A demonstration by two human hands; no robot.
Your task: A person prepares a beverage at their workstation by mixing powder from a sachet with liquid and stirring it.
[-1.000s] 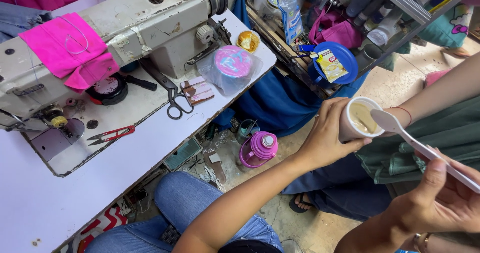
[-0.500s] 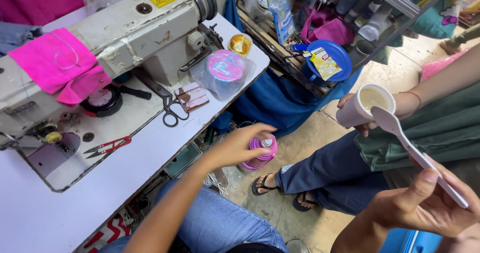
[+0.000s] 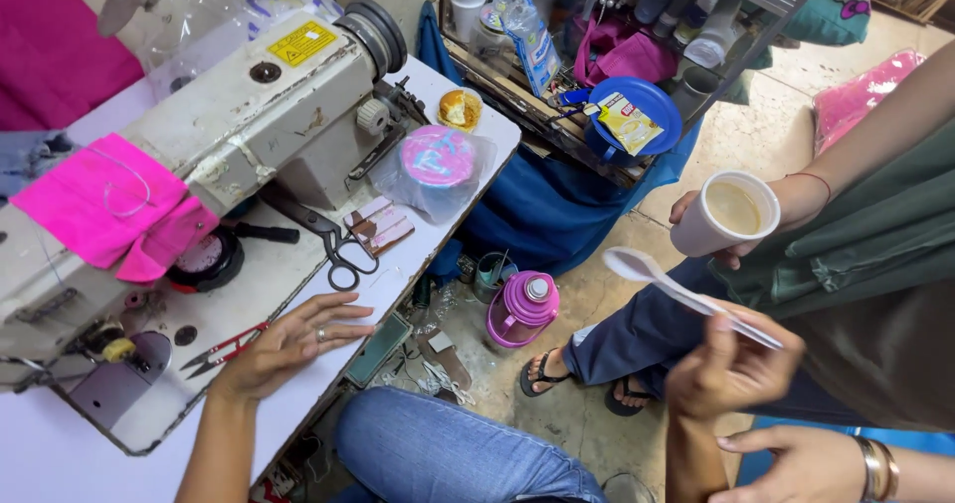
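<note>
Left hand [image 3: 293, 344] lies flat on the white table [image 3: 60, 463], fingers spread and open, gripping nothing. Fingertips sit just beside the red snips [image 3: 224, 349], near the black scissors [image 3: 333, 244]. Neither tool is picked up.

Right hand [image 3: 731, 369] is raised off the table, fingers pinched closed on the handle of a white plastic spoon [image 3: 676, 289]. Spoon bowl points up-left, empty as far as visible, in the air below the cup [image 3: 726, 214] and not touching it.

The cup is paper, white, holding a pale tan drink nearly to the rim. Another person's hand [image 3: 796, 204] holds it, out beside the table. A third hand with bangles [image 3: 806, 463] shows at the lower edge; whose it is, I cannot tell.

Judgement: sewing work looks paused. Spoon is in hand but not in the cup; the drink appears untouched by it.

Surface: sewing machine [image 3: 199, 135] set into the table, pink cloth [image 3: 104, 209] draped over its arm, round pink-lidded tub in a clear bag [image 3: 438, 160] near the edge, small thread cards by the scissors.

Room: bare concrete floor [image 3: 597, 413], pink bottle [image 3: 527, 304] standing on it, cluttered shelf with a blue bowl [image 3: 637, 115] behind. Wearer's jeans [image 3: 448, 453] below.
</note>
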